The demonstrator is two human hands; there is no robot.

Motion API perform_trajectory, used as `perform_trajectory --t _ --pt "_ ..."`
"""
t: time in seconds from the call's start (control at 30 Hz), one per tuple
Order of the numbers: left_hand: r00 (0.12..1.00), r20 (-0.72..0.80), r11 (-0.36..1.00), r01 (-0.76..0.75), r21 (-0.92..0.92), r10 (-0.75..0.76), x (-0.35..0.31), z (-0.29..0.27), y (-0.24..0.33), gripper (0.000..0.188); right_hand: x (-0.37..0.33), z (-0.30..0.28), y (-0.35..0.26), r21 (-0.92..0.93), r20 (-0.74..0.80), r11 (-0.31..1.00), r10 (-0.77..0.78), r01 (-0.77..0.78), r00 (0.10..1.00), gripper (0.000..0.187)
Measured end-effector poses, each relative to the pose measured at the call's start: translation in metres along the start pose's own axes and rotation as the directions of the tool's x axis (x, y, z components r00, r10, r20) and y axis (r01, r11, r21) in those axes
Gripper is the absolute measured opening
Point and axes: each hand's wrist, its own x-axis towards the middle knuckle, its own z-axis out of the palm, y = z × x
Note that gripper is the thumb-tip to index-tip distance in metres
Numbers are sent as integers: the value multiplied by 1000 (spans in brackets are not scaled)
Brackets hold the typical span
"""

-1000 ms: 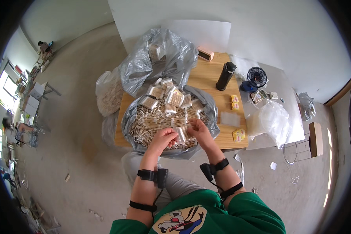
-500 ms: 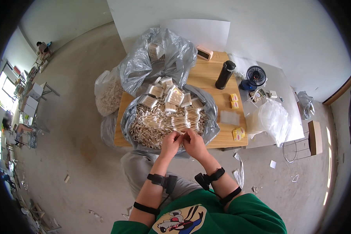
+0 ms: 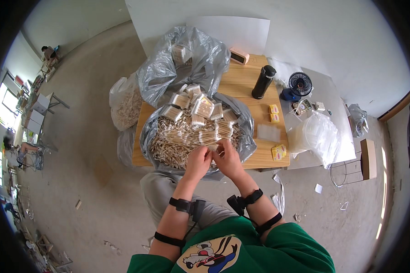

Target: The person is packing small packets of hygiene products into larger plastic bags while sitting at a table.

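Note:
Loose cotton swabs fill a grey plastic bag that lies rolled open on the wooden table. My left hand and my right hand meet over the near edge of this heap, fingers closed and pressed together. A small pale item shows between the fingertips, too hidden to name. Just beyond the hands lies a neat row of cotton swabs. Farther back, several packs of cotton swabs rest on the heap.
Behind stands a larger grey bag. To the right are a black bottle, yellow cards, a stack of clear sleeves, a small fan and a clear plastic bag. A pink clock sits at the back.
My hands have shifted slightly, with the right fingers raised a little and a small gap between the hands. The whole view has moved a touch.

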Motion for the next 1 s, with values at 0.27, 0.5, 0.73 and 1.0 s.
perform_trajectory --t 0.27,0.5,0.73,1.0 --pt "997 76 997 -24 77 18 2 -5 12 11 1 -2 0 -163 79 935 -305 314 949 27" --pt "995 57 996 -84 4 84 4 -9 7 16 3 1 9 -6 -61 995 -101 101 993 17" --pt "941 -194 953 244 -178 -277 8 -9 -24 32 12 6 32 563 -74 823 139 -74 988 11" --pt "849 140 491 420 -763 -509 8 -13 -26 26 13 8 30 609 14 775 206 -172 979 20"
